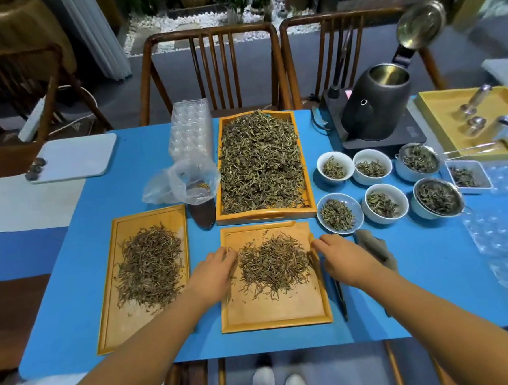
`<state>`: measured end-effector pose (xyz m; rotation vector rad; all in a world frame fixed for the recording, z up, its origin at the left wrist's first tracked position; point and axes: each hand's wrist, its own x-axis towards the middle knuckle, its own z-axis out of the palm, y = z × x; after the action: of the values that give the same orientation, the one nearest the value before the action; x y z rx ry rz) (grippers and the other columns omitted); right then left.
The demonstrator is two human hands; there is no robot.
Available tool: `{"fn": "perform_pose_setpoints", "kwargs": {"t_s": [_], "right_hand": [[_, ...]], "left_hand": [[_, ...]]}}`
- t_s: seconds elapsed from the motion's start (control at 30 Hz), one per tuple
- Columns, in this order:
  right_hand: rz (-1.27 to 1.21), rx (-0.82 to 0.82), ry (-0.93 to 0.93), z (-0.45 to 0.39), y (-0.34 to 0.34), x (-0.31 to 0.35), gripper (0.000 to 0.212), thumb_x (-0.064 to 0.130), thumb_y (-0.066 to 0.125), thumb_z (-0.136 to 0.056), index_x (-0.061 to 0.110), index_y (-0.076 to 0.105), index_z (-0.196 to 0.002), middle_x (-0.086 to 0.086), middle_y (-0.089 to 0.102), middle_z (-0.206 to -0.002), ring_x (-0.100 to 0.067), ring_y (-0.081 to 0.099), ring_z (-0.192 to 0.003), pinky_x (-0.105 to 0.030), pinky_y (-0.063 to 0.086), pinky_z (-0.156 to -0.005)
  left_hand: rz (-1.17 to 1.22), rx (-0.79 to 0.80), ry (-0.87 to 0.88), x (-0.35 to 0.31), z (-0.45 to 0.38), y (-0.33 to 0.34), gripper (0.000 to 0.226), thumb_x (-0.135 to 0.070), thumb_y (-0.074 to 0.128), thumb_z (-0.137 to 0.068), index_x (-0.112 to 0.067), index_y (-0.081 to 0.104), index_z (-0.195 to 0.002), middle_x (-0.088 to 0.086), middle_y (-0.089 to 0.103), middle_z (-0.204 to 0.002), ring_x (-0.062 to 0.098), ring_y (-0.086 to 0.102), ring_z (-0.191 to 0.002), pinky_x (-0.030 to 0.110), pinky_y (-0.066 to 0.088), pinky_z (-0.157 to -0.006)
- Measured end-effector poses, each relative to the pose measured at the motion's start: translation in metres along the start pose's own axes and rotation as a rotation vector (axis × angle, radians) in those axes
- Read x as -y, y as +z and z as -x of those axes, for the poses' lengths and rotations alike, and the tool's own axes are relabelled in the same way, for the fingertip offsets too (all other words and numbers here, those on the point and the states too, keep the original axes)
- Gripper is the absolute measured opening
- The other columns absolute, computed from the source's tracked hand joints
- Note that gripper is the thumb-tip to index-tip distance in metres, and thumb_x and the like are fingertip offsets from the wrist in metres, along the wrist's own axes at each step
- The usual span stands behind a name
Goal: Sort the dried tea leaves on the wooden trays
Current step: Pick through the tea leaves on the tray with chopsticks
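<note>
Three wooden trays lie on the blue table. The near middle tray (274,309) carries a heap of dried tea leaves (273,264). My left hand (214,271) rests on that tray's left side, fingers touching the heap's edge. My right hand (343,256) sits at the tray's right rim, fingers curled near the rim; what it pinches cannot be made out. The left tray (117,322) holds a second brown heap (149,265). The far tray (302,147) is full of greener leaves (259,162).
Several white bowls (335,165) with tea stand at right, beside a black kettle (376,105) on its base. A plastic bag (183,182) and clear blister trays (190,130) lie behind the left tray. A dark tool (341,300) and grey cloth (377,248) lie right of the near tray.
</note>
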<state>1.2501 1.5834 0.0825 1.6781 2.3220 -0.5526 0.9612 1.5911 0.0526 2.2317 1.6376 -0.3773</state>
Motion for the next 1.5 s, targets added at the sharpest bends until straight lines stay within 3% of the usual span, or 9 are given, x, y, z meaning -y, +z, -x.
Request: {"fn": "perform_pose_setpoints", "kwargs": {"t_s": [0.23,0.43,0.7,0.87,1.07,1.2,1.27,1.4,1.5], "right_hand": [[0.085,0.039,0.242,0.024,0.031,-0.01,0.032,0.025,0.044,-0.094,0.012,0.039,-0.123,-0.009,0.049,-0.12,-0.026,0.046,-0.113,-0.036,0.044,-0.082],[-0.053,0.048,0.386,0.03,0.05,-0.009,0.044,0.047,0.045,-0.092,0.011,0.04,-0.117,-0.01,0.051,-0.12,-0.026,0.047,-0.114,-0.034,0.045,-0.085],[-0.165,0.005,0.421,0.032,0.065,-0.001,0.032,0.036,0.042,-0.096,0.008,0.04,-0.112,-0.013,0.053,-0.116,-0.029,0.051,-0.107,-0.036,0.044,-0.084],[-0.223,-0.028,0.455,0.032,0.068,0.003,0.019,0.02,0.042,-0.095,0.006,0.041,-0.108,-0.016,0.055,-0.109,-0.031,0.054,-0.096,-0.034,0.04,-0.07],[-0.369,-0.074,0.496,0.034,0.065,0.006,0.014,0.018,0.046,-0.091,0.007,0.039,-0.098,-0.016,0.053,-0.098,-0.032,0.053,-0.081,-0.034,0.038,-0.062],[-0.483,-0.151,0.472,0.041,0.058,0.007,0.013,0.018,0.046,-0.09,0.01,0.038,-0.095,-0.009,0.049,-0.083,-0.025,0.049,-0.064,-0.034,0.033,-0.051],[-0.517,-0.16,0.431,0.045,0.054,0.009,0.014,0.021,0.046,-0.09,0.012,0.037,-0.097,-0.004,0.049,-0.073,-0.02,0.049,-0.058,-0.032,0.031,-0.047],[-0.468,-0.087,0.282,0.048,0.046,0.016,0.019,0.027,0.045,-0.091,0.02,0.033,-0.105,0.007,0.045,-0.066,-0.019,0.049,-0.06,-0.032,0.031,-0.05],[-0.434,-0.033,0.192,0.05,0.044,0.023,0.019,0.027,0.043,-0.092,0.019,0.034,-0.107,0.008,0.045,-0.066,-0.023,0.05,-0.062,-0.035,0.036,-0.055]], "left_hand": [[0.018,0.023,-0.073,0.0,0.009,0.013,0.056,-0.01,0.047,-0.09,-0.015,0.027,-0.142,0.01,0.042,-0.128,0.027,0.045,-0.113,0.038,0.052,-0.081],[0.067,0.003,-0.095,-0.001,0.016,0.017,0.045,-0.021,0.041,-0.096,-0.013,0.028,-0.138,0.009,0.044,-0.123,0.026,0.048,-0.111,0.036,0.052,-0.077],[0.063,0.037,-0.066,0.009,0.026,0.029,0.064,-0.039,0.039,-0.096,-0.013,0.016,-0.149,0.008,0.043,-0.134,0.025,0.047,-0.12,0.037,0.051,-0.086],[0.142,0.045,-0.045,0.01,0.031,0.036,0.071,-0.042,0.042,-0.095,-0.015,0.009,-0.152,0.006,0.042,-0.135,0.023,0.045,-0.123,0.035,0.048,-0.088],[0.237,0.017,-0.074,0.016,0.037,0.044,0.072,-0.044,0.045,-0.094,-0.017,0.011,-0.151,0.005,0.043,-0.137,0.022,0.045,-0.125,0.034,0.046,-0.092],[0.426,0.038,-0.13,0.018,0.04,0.049,0.073,-0.039,0.052,-0.093,-0.016,0.013,-0.151,0.006,0.035,-0.147,0.022,0.038,-0.135,0.034,0.037,-0.107],[0.512,0.042,-0.158,0.018,0.039,0.048,0.072,-0.034,0.056,-0.092,-0.015,0.018,-0.15,0.007,0.04,-0.141,0.022,0.045,-0.126,0.033,0.039,-0.104],[0.653,0.055,-0.205,0.015,0.034,0.044,0.072,-0.022,0.061,-0.09,-0.017,0.021,-0.15,0.001,0.043,-0.106,0.014,0.051,-0.081,0.025,0.041,-0.074],[0.727,0.062,-0.228,0.012,0.031,0.043,0.075,-0.015,0.063,-0.088,-0.016,0.021,-0.15,0.003,0.046,-0.102,0.015,0.054,-0.076,0.025,0.042,-0.068]]}}
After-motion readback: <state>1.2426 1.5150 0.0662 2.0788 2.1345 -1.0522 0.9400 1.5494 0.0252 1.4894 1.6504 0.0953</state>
